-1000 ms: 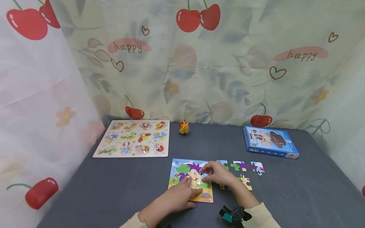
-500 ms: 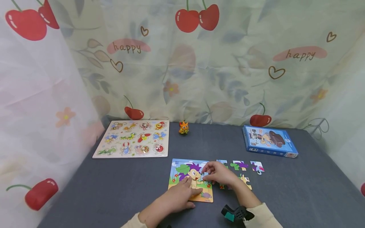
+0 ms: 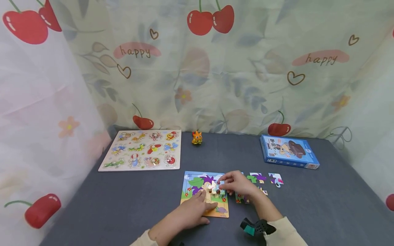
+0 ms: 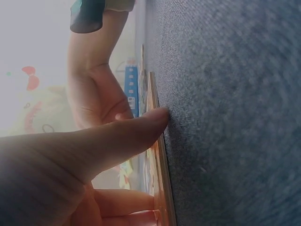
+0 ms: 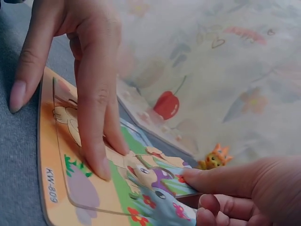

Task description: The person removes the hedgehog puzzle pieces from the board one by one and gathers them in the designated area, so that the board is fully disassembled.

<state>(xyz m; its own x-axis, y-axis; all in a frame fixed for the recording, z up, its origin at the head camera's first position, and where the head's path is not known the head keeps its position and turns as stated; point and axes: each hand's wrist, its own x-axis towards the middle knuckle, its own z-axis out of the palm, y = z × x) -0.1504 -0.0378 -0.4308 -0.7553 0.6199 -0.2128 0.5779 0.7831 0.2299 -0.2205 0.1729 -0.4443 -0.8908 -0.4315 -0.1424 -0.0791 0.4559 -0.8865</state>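
Observation:
My left hand (image 3: 195, 208) lies on the lower left of a hedgehog jigsaw board (image 3: 222, 214), fingertips resting on its picture. In the left wrist view, the thumb (image 4: 136, 127) crosses the board's wooden edge (image 4: 162, 174). Over the board's right side, my right hand (image 3: 238, 182) pinches a jigsaw piece (image 3: 218, 187) between thumb and fingers. In the right wrist view, that piece (image 5: 171, 186) is tilted just above the board, its underside hidden. Loose pieces lie right of the board, among them a purple and green one (image 3: 258, 177) and a white and purple one (image 3: 276, 178).
A peg board with insect pictures (image 3: 140, 150) lies at the back left. A small orange toy figure (image 3: 197, 137) stands at the back middle, and a blue box (image 3: 289, 151) at the back right. Patterned cloth (image 3: 227, 78) hangs behind the dark table (image 3: 123, 194).
The right hand has shifted and tilted the pinched piece over the board, so more of it shows. The left hand stays on the board. The head view has drifted slightly.

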